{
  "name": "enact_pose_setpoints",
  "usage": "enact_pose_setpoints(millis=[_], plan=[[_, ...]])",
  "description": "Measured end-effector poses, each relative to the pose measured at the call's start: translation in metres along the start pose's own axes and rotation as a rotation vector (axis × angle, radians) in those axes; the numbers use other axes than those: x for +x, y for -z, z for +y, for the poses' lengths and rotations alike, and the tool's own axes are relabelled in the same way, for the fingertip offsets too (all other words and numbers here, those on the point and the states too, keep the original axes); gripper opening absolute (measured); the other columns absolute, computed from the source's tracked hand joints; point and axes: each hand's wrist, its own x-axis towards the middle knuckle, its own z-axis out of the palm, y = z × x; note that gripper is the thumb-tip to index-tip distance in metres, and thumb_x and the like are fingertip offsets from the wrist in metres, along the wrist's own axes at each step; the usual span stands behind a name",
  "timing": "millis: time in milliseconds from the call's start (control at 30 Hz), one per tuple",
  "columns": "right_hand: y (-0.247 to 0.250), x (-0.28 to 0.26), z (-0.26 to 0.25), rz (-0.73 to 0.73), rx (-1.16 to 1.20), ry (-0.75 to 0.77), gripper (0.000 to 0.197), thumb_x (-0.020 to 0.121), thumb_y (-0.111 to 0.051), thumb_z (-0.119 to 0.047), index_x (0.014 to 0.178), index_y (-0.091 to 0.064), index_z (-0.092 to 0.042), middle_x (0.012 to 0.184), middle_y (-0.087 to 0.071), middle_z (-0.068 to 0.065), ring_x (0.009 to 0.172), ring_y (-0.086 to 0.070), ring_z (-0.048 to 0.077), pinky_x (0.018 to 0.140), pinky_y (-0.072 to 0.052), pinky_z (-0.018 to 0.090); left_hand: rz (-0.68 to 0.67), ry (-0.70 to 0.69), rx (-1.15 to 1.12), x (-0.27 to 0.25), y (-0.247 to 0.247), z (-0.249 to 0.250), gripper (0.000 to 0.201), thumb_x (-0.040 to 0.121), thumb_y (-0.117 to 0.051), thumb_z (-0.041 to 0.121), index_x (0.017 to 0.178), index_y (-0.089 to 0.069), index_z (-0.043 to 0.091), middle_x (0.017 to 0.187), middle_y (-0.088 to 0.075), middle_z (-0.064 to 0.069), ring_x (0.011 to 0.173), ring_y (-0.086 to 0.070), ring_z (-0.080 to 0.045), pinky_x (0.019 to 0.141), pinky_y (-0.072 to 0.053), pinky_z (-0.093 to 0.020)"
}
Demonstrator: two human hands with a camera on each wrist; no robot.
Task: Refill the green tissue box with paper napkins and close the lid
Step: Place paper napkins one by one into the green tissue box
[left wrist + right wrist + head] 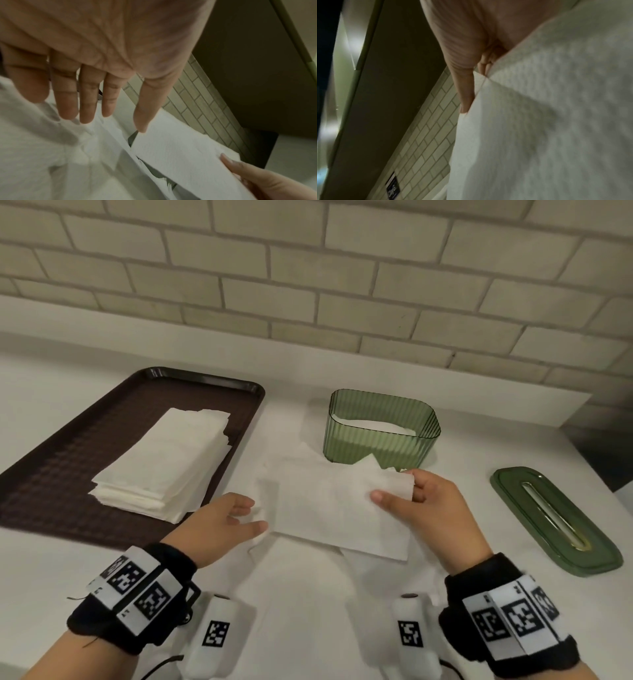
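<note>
The ribbed translucent green tissue box (382, 430), at twelve o'clock on the white surface (479, 474), is part-filled. The right hand (424, 501) pinches a white paper napkin (339, 511); the left hand (222, 522) lies flat, fingers apart. The slotted green lid (555, 522), three o'clock, remains off.

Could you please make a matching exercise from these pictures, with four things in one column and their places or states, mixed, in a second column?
Things:
1. green tissue box
2. green lid
3. stack of napkins
4. napkin in front of the box

Places or states:
A. lies on the brown tray
B. pinched at its right end by the right hand
C. stands open, without a lid
D. lies on the counter, right of the box

Pairs: 1-C, 2-D, 3-A, 4-B
</note>
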Motion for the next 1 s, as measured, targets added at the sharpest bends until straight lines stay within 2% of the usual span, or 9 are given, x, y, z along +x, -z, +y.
enact_pose_setpoints(millis=[100, 200, 267, 400, 533, 633, 733, 867, 1000], plan=[[0.010, 0.010, 0.015, 0.023, -0.160, -0.056, 0.012, 0.085, -0.068, -0.019, 0.096, -0.067, -0.014, 0.081, -0.074, 0.003, 0.074, -0.070, 0.019, 0.072, -0.056, 0.034, -0.024, -0.013, 0.040, -0.001, -0.007, 0.006, 0.045, 0.084, -0.065, 0.039, 0.123, -0.050, 0.024, 0.120, -0.056, 0.009, 0.106, -0.053, -0.008, 0.089, -0.035, -0.019], [0.015, 0.021, 0.038, 0.069, -0.465, -0.132, 0.017, 0.092, -0.056, -0.028, 0.102, -0.061, -0.015, 0.076, -0.060, -0.006, 0.068, -0.056, 0.010, 0.058, -0.041, 0.019, -0.051, -0.026, 0.088, -0.002, -0.013, 0.009, 0.045, 0.084, -0.063, 0.043, 0.124, -0.050, 0.026, 0.121, -0.056, 0.011, 0.106, -0.053, -0.007, 0.091, -0.038, -0.021], [0.018, 0.025, 0.043, 0.121, -0.600, -0.153, 0.011, 0.093, -0.053, -0.028, 0.096, -0.057, -0.018, 0.076, -0.056, -0.006, 0.066, -0.051, 0.006, 0.054, -0.034, 0.014, -0.056, -0.037, 0.112, -0.003, -0.014, 0.012, 0.045, 0.084, -0.062, 0.045, 0.123, -0.049, 0.028, 0.121, -0.055, 0.012, 0.107, -0.052, -0.006, 0.093, -0.039, -0.022], [0.025, 0.027, 0.041, 0.167, -0.647, -0.134, 0.018, 0.086, -0.063, -0.029, 0.075, -0.053, -0.019, 0.074, -0.057, -0.004, 0.073, -0.055, 0.017, 0.056, -0.036, 0.020, -0.053, -0.077, 0.181, -0.007, -0.014, 0.020, 0.045, 0.085, -0.059, 0.046, 0.125, -0.047, 0.029, 0.122, -0.052, 0.013, 0.104, -0.050, -0.005, 0.087, -0.035, -0.019], [0.035, 0.025, 0.024, 0.164, -0.675, -0.035, 0.015, 0.089, -0.061, -0.028, 0.081, -0.054, -0.018, 0.079, -0.056, -0.005, 0.075, -0.051, 0.014, 0.055, -0.033, 0.016, -0.042, -0.128, 0.224, -0.012, -0.012, 0.030, 0.043, 0.085, -0.058, 0.047, 0.123, -0.048, 0.030, 0.121, -0.053, 0.013, 0.103, -0.051, -0.005, 0.085, -0.036, -0.018], [0.050, 0.024, 0.001, 0.138, -0.596, 0.044, 0.012, 0.089, -0.060, -0.027, 0.080, -0.053, -0.024, 0.072, -0.060, -0.005, 0.063, -0.053, 0.012, 0.054, -0.038, 0.023, -0.075, -0.166, 0.262, -0.016, -0.009, 0.040, 0.041, 0.085, -0.057, 0.048, 0.121, -0.048, 0.032, 0.118, -0.054, 0.016, 0.101, -0.055, -0.003, 0.087, -0.043, -0.020], [0.069, 0.022, -0.025, 0.160, -0.647, 0.174, 0.012, 0.085, -0.066, -0.024, 0.077, -0.060, -0.030, 0.075, -0.068, -0.005, 0.064, -0.058, 0.011, 0.063, -0.046, 0.027, -0.155, -0.218, 0.334, -0.018, -0.009, 0.056, 0.038, 0.085, -0.057, 0.050, 0.118, -0.049, 0.033, 0.113, -0.056, 0.017, 0.094, -0.057, 0.001, 0.082, -0.046, -0.018], [0.099, 0.017, -0.049, 0.180, -0.787, 0.279, 0.012, 0.086, -0.066, -0.023, 0.091, -0.073, -0.031, 0.085, -0.071, -0.008, 0.083, -0.064, 0.010, 0.082, -0.050, 0.029, -0.244, -0.292, 0.523, -0.010, -0.017, 0.080, 0.041, 0.086, -0.054, 0.053, 0.121, -0.049, 0.032, 0.112, -0.057, 0.017, 0.090, -0.054, -0.002, 0.082, -0.042, -0.017], [0.120, 0.013, -0.057, 0.168, -0.866, 0.329, 0.013, 0.088, -0.063, -0.023, 0.095, -0.073, -0.026, 0.088, -0.069, -0.011, 0.086, -0.064, 0.012, 0.084, -0.051, 0.030, -0.298, -0.339, 0.663, 0.014, -0.039, 0.104, 0.044, 0.087, -0.055, 0.049, 0.124, -0.052, 0.025, 0.117, -0.059, 0.011, 0.097, -0.052, -0.009, 0.090, -0.040, -0.021]])
